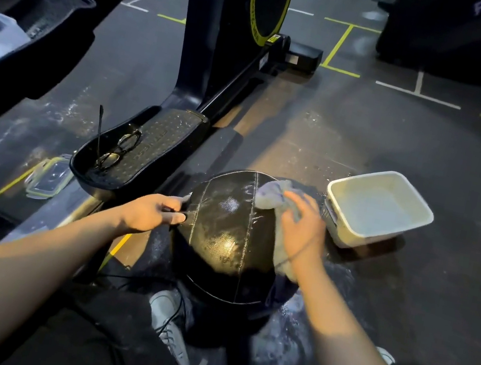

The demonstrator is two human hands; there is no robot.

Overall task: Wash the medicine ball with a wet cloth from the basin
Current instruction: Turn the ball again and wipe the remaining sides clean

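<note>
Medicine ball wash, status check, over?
Left hand steadies medicine ball. Right hand presses wet cloth on it. Basin beside ball, nothing obstructing.

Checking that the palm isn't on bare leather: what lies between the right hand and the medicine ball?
In the head view, the wet cloth lies between the right hand and the medicine ball.

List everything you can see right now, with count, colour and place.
ball: one, black, wet, on the floor between the hands
cloth: one, pale blue-grey, draped on the ball's right side
basin: one, white, on the floor right of the ball
glasses: one pair, dark, on the pedal
pedal: one, black, left of the ball
lid: one, clear, green-edged, on the floor far left
shoe: one, white, below the ball
left hand: steadies the ball's left side
right hand: presses the cloth on the ball
</note>
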